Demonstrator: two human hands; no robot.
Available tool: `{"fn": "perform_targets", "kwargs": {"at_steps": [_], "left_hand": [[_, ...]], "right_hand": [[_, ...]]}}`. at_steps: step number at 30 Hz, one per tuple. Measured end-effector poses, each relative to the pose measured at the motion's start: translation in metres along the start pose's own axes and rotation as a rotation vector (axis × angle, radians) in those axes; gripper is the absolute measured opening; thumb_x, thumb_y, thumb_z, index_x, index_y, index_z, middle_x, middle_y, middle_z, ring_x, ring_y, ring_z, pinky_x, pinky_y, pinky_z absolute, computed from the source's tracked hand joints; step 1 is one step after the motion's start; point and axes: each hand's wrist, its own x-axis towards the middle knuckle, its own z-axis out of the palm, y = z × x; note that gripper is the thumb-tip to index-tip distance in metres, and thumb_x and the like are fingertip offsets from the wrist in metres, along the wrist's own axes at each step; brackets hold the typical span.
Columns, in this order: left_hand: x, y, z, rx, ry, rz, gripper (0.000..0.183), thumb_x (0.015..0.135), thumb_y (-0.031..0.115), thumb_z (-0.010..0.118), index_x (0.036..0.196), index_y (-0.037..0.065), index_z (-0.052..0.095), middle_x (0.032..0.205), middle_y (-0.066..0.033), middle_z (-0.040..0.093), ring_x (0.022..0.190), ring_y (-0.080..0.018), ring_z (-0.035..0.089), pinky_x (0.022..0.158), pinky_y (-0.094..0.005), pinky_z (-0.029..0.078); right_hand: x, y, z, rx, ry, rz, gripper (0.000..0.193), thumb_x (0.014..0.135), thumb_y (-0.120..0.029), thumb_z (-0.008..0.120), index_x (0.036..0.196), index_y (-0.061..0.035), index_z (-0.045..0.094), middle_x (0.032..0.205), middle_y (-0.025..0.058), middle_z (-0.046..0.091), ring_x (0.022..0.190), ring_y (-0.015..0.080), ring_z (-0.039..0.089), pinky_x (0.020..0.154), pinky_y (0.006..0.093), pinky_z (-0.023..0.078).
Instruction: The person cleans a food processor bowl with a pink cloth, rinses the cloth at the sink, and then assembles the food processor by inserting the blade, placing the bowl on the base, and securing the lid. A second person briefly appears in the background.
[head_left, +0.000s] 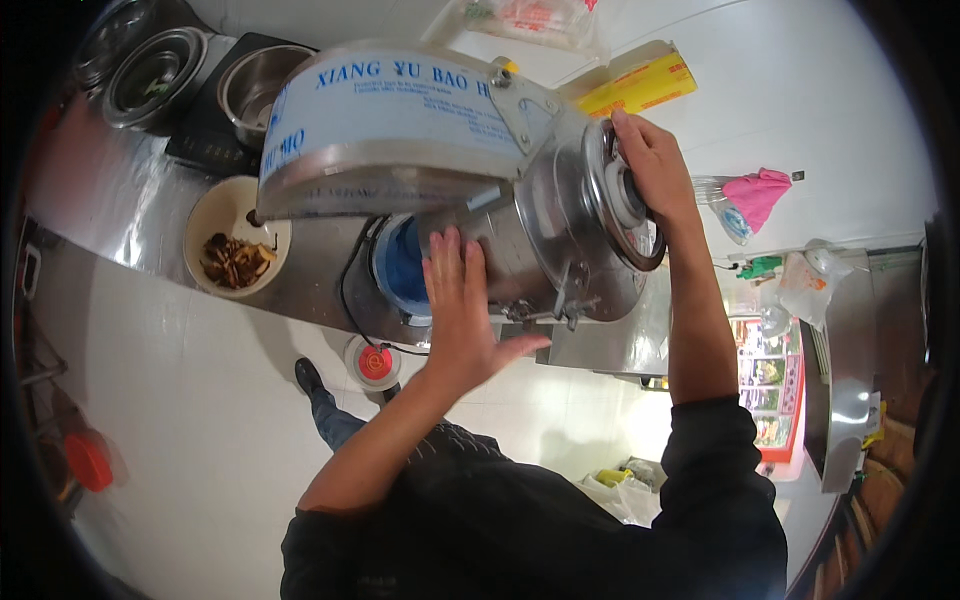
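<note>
A stainless-steel food machine (510, 250) with a rounded hood covered in blue-printed film (400, 110) stands tilted-looking on the counter before me. My left hand (460, 310) is open, its fingers stretched flat against or just in front of the metal body, thumb apart. At the machine's right end, my right hand (655, 175) grips a round metal lid (605, 190) with a pale hub; some of its fingers are hidden behind the rim. A blue tub (400, 265) sits beneath the machine, beside my left fingertips.
On the steel counter (150, 190), a cream bowl (238, 285) holds brown pieces. Steel pots (250, 100) and a black cooktop (205, 130) stand farther left. A yellow box (640, 80) lies behind the machine. Below the counter is a red-topped container (375, 362); a dark cord hangs nearby.
</note>
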Motion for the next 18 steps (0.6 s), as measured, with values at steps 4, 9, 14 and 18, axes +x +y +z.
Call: {"fn": "perform_targets", "kwargs": {"at_steps": [4,9,14,18], "left_hand": [[-0.001,-0.004,0.009,0.075,0.017,-0.026,0.144,0.056,0.046,0.095,0.160,0.000,0.007,0.165,-0.0299,0.007,0.153,-0.0495,0.010,0.122,-0.0564,0.016],[-0.003,-0.002,0.009,0.079,0.067,0.004,0.137,0.059,0.032,0.096,0.160,-0.001,0.010,0.166,-0.0245,0.014,0.154,-0.0392,0.019,0.121,-0.0467,0.025],[-0.003,0.049,0.000,-0.037,0.285,0.054,0.086,0.072,0.026,0.089,0.142,0.001,0.048,0.145,-0.0230,0.048,0.131,-0.0356,0.050,0.107,-0.0388,0.042],[0.012,0.094,0.018,0.023,0.454,0.106,0.043,0.082,0.023,0.083,0.112,0.002,0.060,0.109,-0.0113,0.060,0.102,-0.0217,0.056,0.086,-0.0309,0.046]], "right_hand": [[-0.003,0.008,-0.003,-0.083,0.037,-0.136,0.057,0.100,-0.052,0.051,0.101,0.0015,0.068,0.080,0.0147,0.066,0.077,0.0242,0.060,0.076,0.0361,0.048],[-0.003,0.010,-0.005,-0.129,0.044,-0.243,0.057,0.099,-0.054,0.047,0.099,-0.0021,0.071,0.086,0.0193,0.069,0.082,0.0351,0.065,0.079,0.0411,0.049],[0.005,0.017,-0.005,-0.156,0.006,-0.336,0.061,0.095,-0.059,0.048,0.100,-0.0046,0.074,0.095,0.0213,0.072,0.095,0.0374,0.068,0.087,0.0426,0.050],[0.008,0.022,-0.003,-0.151,0.068,-0.450,0.054,0.097,-0.050,0.050,0.104,-0.0011,0.073,0.095,0.0221,0.072,0.091,0.0366,0.070,0.083,0.0427,0.053]]}}
